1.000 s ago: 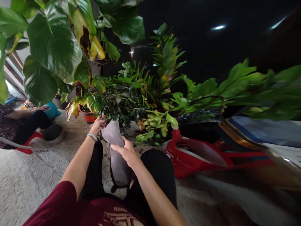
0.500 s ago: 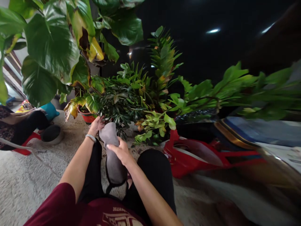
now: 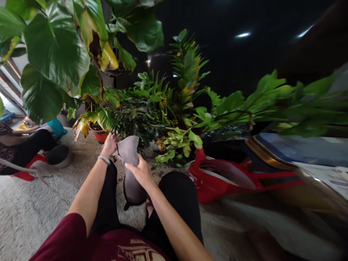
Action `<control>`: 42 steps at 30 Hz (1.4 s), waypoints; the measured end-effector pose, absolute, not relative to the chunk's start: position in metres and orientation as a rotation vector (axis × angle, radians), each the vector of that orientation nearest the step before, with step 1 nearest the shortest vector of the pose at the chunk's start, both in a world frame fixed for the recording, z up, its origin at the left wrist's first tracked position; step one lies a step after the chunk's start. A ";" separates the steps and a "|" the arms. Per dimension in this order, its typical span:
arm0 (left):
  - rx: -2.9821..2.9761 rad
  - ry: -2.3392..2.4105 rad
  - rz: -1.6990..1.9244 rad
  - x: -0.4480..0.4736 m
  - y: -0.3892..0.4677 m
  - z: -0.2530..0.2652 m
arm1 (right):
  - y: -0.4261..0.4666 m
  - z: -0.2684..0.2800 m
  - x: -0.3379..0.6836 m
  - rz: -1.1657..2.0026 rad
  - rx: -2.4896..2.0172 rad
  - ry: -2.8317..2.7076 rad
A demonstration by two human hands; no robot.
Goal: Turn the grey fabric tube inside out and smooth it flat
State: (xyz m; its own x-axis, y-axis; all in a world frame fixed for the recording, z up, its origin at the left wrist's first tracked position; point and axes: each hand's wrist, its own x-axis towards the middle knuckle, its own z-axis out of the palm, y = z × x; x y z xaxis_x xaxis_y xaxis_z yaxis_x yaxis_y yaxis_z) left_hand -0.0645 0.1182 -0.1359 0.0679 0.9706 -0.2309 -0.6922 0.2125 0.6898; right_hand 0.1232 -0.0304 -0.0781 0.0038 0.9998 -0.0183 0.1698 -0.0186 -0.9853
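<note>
A long grey fabric piece with dark edging hangs between my knees, narrowed in its middle. My right hand grips it around that middle, thumb lying across the front. Just left of its upper end is my left hand, palm turned up and fingers stretched toward the plants; a silvery bangle circles that wrist. Whether the left fingertips touch the fabric's upper edge I cannot tell. A short dark end sticks out at the bottom of the piece.
Leafy plants crowd the front, one in a red pot. To the right stands a red bag beside blurred stacked items. A seated person is at left, near a dark basin.
The grey piece has risen slightly, its upper end now spread wider and leaning right. My left hand has moved a little left and opened away from it; my right hand keeps its grip.
</note>
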 end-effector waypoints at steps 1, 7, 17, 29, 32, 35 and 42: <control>0.445 0.760 1.317 -0.065 0.118 -0.136 | -0.042 -0.079 0.128 1.175 -1.345 -1.325; 0.443 0.769 1.335 -0.063 0.112 -0.131 | -0.024 -0.018 0.158 0.995 -1.179 -1.096; 0.430 0.808 1.315 -0.064 0.108 -0.128 | -0.066 -0.070 0.126 1.584 -1.224 -0.763; 0.436 0.820 1.313 -0.061 0.101 -0.122 | -0.017 -0.043 0.144 1.245 -1.209 -0.733; 0.439 0.804 1.320 -0.062 0.103 -0.123 | -0.061 -0.065 0.129 1.551 -1.268 -0.767; 0.451 0.809 1.334 -0.063 0.106 -0.125 | -0.079 -0.055 0.136 1.524 -1.210 -0.871; 0.580 0.859 1.376 -0.059 0.104 -0.132 | 0.012 -0.024 0.162 0.959 -1.139 -0.707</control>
